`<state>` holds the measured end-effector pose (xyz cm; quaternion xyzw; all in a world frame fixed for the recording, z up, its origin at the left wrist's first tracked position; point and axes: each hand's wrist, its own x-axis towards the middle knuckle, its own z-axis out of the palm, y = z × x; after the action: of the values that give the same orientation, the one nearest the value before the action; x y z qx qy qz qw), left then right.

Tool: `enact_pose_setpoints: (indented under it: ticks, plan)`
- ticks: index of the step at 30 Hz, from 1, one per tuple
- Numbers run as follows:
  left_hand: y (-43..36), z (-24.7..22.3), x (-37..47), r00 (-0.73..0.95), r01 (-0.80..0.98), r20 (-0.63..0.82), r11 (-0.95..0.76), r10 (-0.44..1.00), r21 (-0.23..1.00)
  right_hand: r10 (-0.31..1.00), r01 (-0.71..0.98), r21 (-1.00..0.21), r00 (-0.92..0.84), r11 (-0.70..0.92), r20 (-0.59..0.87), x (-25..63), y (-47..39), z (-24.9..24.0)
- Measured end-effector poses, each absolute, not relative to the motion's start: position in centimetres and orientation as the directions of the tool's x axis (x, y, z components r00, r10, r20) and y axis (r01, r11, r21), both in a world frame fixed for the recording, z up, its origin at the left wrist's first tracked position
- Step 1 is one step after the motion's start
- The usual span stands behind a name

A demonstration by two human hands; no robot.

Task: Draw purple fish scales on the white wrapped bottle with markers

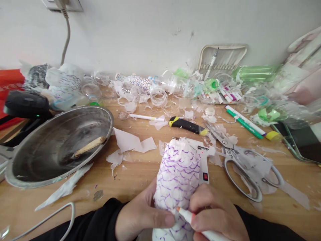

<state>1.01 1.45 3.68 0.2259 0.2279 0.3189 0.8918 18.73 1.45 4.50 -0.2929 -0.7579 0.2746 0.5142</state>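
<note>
Left hand (140,214) grips white tube (177,177) with purple scale marks, low centre above table (135,174), glue gun (204,167) behind it. Right hand (215,212) pinches marker (185,215), orange tip at the tube's surface.

Soft, diffuse light falls evenly; the right edge looks stretched, blurry.

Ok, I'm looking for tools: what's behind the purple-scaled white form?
Behind the white form, a white glue gun shows its red switch; the form covers part of its body.
</note>
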Motion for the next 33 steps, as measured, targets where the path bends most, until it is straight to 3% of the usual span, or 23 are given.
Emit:
enact_pose_setpoints:
  ticks: [5, 11, 27, 33]
  plan:
    - [1.6, 3.7, 1.0, 0.683, -0.473, -0.269, 0.692, 0.679, 0.545, 0.753, 0.176, -0.739, -0.278, 0.651, 0.597, 18.4, 0.7, 4.3]
    - [1.7, 3.8, 1.1, 0.683, -0.446, -0.28, 0.689, 0.674, 0.571, 0.844, 0.077, -0.842, -0.1, 0.534, 0.527, 18.1, 0.0, 3.7]
    - [2.0, 4.5, 1.3, 0.677, -0.48, -0.296, 0.708, 0.674, 0.517, 0.849, 0.083, -0.849, -0.154, 0.521, 0.506, 18.2, 0.3, 4.1]
    - [2.0, 4.6, 1.3, 0.662, -0.462, -0.322, 0.707, 0.676, 0.535, 0.903, 0.032, -0.904, -0.082, 0.426, 0.422, 18.3, 0.9, 4.9]
